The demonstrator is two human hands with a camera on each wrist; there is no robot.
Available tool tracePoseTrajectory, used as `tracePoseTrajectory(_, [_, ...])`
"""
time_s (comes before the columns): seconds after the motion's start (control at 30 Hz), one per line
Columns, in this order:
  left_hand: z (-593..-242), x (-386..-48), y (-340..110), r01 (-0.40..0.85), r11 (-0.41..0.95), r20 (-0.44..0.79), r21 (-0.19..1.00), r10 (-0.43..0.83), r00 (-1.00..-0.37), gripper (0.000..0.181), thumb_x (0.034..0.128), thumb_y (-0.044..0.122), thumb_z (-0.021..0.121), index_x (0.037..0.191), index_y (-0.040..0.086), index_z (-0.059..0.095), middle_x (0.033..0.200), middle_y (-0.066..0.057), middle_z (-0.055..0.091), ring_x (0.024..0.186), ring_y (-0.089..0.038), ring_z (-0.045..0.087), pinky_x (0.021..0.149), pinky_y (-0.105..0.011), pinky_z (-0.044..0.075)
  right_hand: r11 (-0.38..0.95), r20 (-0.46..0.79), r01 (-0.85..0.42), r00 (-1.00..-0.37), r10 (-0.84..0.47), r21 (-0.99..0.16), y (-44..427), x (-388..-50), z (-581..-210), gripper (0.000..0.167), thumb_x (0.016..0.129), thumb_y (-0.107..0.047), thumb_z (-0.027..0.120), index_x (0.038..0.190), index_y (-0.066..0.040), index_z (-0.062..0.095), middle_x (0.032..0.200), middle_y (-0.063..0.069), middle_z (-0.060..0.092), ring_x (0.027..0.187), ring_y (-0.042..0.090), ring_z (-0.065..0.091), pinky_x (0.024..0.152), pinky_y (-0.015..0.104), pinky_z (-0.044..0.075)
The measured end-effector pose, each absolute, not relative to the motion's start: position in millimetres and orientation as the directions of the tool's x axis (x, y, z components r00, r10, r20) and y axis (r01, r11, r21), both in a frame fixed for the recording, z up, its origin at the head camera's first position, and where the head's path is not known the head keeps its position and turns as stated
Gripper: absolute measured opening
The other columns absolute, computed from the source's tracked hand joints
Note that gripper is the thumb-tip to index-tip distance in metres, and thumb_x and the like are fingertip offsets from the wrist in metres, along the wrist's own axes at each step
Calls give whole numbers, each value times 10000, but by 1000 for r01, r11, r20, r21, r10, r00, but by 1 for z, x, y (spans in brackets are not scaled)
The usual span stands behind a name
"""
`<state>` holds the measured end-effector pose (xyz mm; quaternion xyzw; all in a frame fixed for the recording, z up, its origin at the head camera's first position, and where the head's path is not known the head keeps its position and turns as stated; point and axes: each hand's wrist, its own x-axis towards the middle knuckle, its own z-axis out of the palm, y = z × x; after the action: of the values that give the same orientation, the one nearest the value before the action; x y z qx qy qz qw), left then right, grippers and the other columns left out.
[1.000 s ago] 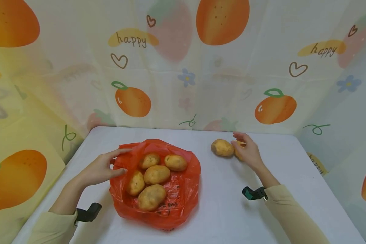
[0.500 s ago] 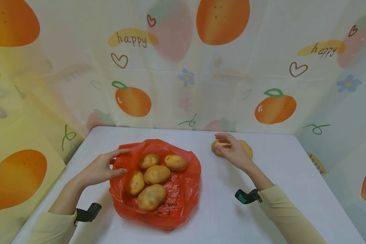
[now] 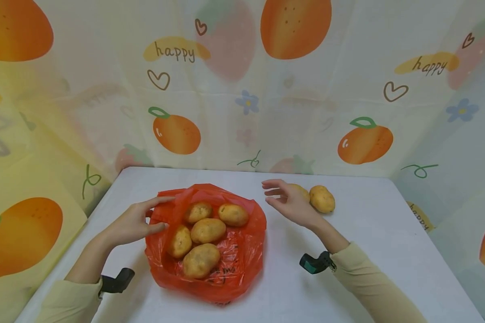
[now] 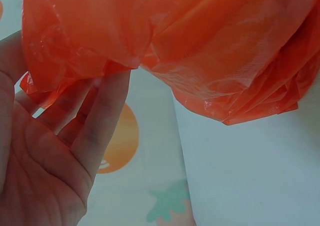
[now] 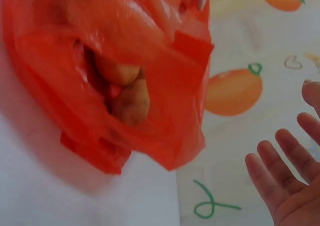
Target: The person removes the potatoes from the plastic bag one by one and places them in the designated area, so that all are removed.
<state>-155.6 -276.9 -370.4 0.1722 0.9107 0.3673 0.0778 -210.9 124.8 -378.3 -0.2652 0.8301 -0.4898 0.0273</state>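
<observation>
A red plastic bag (image 3: pixel 242 251) stands on the white table with its mouth wide. Inside lie several potatoes (image 3: pixel 208 231). My left hand (image 3: pixel 133 222) is at the bag's left rim, its thumb and forefinger spread apart and touching the plastic. In the left wrist view, the red film partly covers the fingers (image 4: pixel 107 103). To the right of the bag, my right hand (image 3: pixel 291 204) hovers above the table with nothing in it, fingers extended toward the bag. Behind it sit two potatoes; one potato (image 3: pixel 322 199) shows fully, the other (image 3: pixel 301 190) is partly hidden by the hand.
The white table (image 3: pixel 388 233) ends at a cloth backdrop (image 3: pixel 291 134) printed with fruit, which also hangs at both sides. Each wrist wears a small black camera (image 3: pixel 118 280).
My right hand has moved left, from the right potato past the other one toward the bag, and holds nothing. Both loose potatoes stay in place. The left hand and bag have hardly moved.
</observation>
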Motion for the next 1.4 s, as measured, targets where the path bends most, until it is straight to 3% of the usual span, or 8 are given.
tracePoseTrajectory(0.27, [-369,-157,-276,264,675,-11,689,374,-927,573,819,166,685,1341,187,451,1191,-108,562,966,-316,548,594,-232,541,336,174,-389,-834,-523,-858,102,-203,-371,382,908,-186,581,1276,-155,484,1267,18,528,1128,207,552,891,333,494])
tracePoseTrajectory(0.67, [-366,-158,-275,258,682,-20,684,372,-928,579,818,170,687,1344,187,446,1187,-110,565,956,-309,546,592,-232,540,324,137,-336,-850,-508,-884,73,-195,-368,360,902,-256,592,1249,-206,513,1261,12,541,1117,171,549,899,344,488])
tracePoseTrajectory(0.9, [-367,-159,-275,274,678,-4,682,378,-926,578,819,169,687,1345,183,447,1200,-111,558,961,-312,549,599,-230,540,299,113,-286,-867,-486,-910,54,-183,-360,394,913,-214,575,1285,-114,488,1282,116,518,1163,256,520,944,396,457])
tracePoseTrajectory(1.03, [-368,-159,-275,278,665,5,693,381,-925,576,821,148,682,1345,195,448,1211,-101,555,974,-321,560,605,-231,541,296,114,-281,-872,-477,-913,45,-183,-366,393,913,-186,574,1279,-75,490,1275,97,529,1167,247,519,972,404,433])
tracePoseTrajectory(1.4, [-372,-157,-275,248,657,-28,712,379,-925,575,821,198,689,1343,213,448,1177,-101,570,950,-288,557,605,-241,548,372,87,-265,-898,-431,-890,39,-197,-403,356,905,-238,587,1227,-95,541,1246,65,556,1153,238,531,968,402,435])
